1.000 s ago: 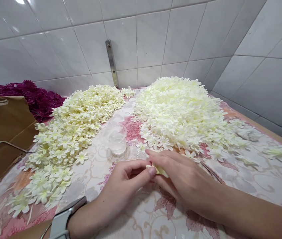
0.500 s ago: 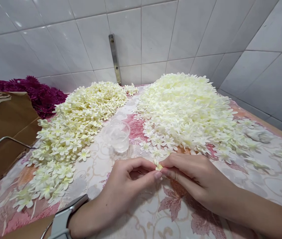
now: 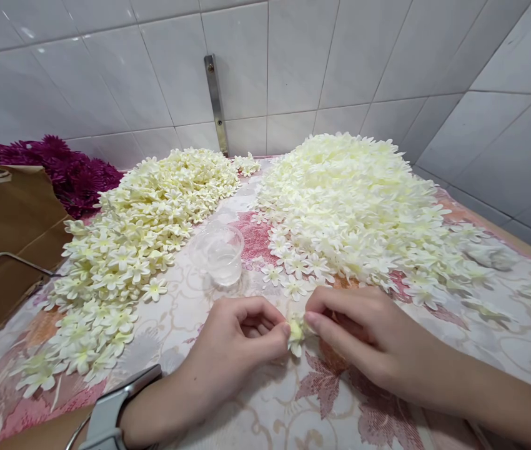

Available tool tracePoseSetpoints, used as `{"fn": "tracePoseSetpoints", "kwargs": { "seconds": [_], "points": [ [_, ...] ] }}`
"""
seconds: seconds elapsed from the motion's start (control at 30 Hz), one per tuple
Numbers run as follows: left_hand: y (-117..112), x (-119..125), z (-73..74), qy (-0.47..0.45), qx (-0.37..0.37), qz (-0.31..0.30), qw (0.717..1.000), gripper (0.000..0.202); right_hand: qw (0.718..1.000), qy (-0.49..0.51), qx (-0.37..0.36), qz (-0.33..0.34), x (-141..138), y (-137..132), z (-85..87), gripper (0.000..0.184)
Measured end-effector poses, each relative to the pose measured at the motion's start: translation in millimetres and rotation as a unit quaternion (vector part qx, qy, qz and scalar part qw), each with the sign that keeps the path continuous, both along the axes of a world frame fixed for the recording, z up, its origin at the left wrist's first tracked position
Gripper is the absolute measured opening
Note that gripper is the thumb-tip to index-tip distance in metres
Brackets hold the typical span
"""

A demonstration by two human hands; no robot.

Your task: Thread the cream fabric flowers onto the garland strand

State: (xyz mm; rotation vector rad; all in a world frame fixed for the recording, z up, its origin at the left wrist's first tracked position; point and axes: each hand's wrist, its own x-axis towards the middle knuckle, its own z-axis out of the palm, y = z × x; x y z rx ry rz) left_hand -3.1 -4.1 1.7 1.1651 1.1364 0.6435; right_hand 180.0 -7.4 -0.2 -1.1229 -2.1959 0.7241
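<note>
Between my two hands is a small pale yellow-white artificial flower (image 3: 296,331), its petals partly covered by fingertips. My left hand (image 3: 242,337) pinches the flower's left side between thumb and index finger. On the other side, the thumb and fingertips of my right hand (image 3: 363,331) are pinched at the flower's right edge. Just beyond them lies a large heap of white flowers (image 3: 350,206). A second heap, of creamier flowers (image 3: 153,212), spreads to the left. A clear plastic cup (image 3: 223,256) stands between the heaps.
A cardboard box (image 3: 12,231) with a metal wire (image 3: 17,257) before it is at the left. Purple flowers (image 3: 73,175) lie behind it. The patterned tablecloth (image 3: 256,400) reaches a tiled wall (image 3: 293,62) bearing a metal bracket (image 3: 216,103).
My fingertips have drawn slightly apart, so more of the flower's petals show between them. The view has shifted a little.
</note>
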Motion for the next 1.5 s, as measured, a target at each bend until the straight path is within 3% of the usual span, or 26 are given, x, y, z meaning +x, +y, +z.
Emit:
{"fn": "tracePoseSetpoints", "kwargs": {
  "seconds": [0.1, 0.2, 0.27, 0.33, 0.5, 0.73, 0.87, 0.97, 1.07, 1.13, 1.3, 1.43, 1.5],
  "points": [
    [0, 1, 1.6, 0.008, -0.014, 0.026, 1.0, 0.011, 0.997, 0.001, 0.009, -0.082, 10, 10, 3.6, 0.027],
    [0, 2, 1.2, -0.009, -0.029, 0.045, 0.999, 0.017, 0.977, -0.051, 0.134, -0.155, 18, 18, 4.5, 0.024],
    [0, 3, -0.3, -0.03, -0.032, 0.051, 0.998, 0.017, 0.95, -0.094, 0.253, -0.16, 17, 17, 2.5, 0.021],
    [0, 3, -1.8, -0.042, -0.031, 0.049, 0.997, 0.017, 0.94, -0.103, 0.302, -0.117, 11, 12, -1.4, 0.022],
    [0, 1, -3.6, -0.023, 0.011, -0.002, 1.0, 0.014, 0.98, -0.067, 0.187, 0.0, -5, -1, -9.1, 0.028],
    [1, -1, -4.6, -0.035, 0.008, -0.002, 0.999, 0.013, 0.999, 0.025, -0.026, -0.002, -1, 2, -1.9, 0.02],
    [0, 0, -0.6, -0.014, 0.011, 0.006, 1.0, 0.013, 0.996, 0.037, -0.075, -0.026, 2, 6, 1.0, 0.021],
    [0, 1, 0.8, 0.001, 0.003, 0.02, 1.0, 0.015, 0.996, 0.025, -0.015, -0.086, 11, 13, 3.8, 0.021],
    [0, 2, -0.1, -0.002, -0.01, 0.035, 0.999, 0.016, 0.971, -0.035, 0.163, -0.172, 17, 18, 4.3, 0.017],
    [0, 2, -0.9, -0.015, -0.015, 0.044, 0.999, 0.017, 0.958, -0.063, 0.233, -0.158, 15, 15, 2.3, 0.016],
    [0, 1, -1.7, -0.052, -0.012, 0.013, 0.999, 0.012, 0.981, -0.08, 0.178, -0.003, -2, -1, -4.9, 0.023],
    [0, 2, -2.1, -0.09, -0.042, 0.053, 0.994, 0.01, 0.988, -0.067, 0.141, -0.02, 1, 3, -4.7, 0.019],
    [1, 3, -2.6, -0.096, -0.045, 0.073, 0.992, 0.01, 0.971, -0.092, 0.207, -0.071, 8, 10, -3.6, 0.018]
  ]
}}
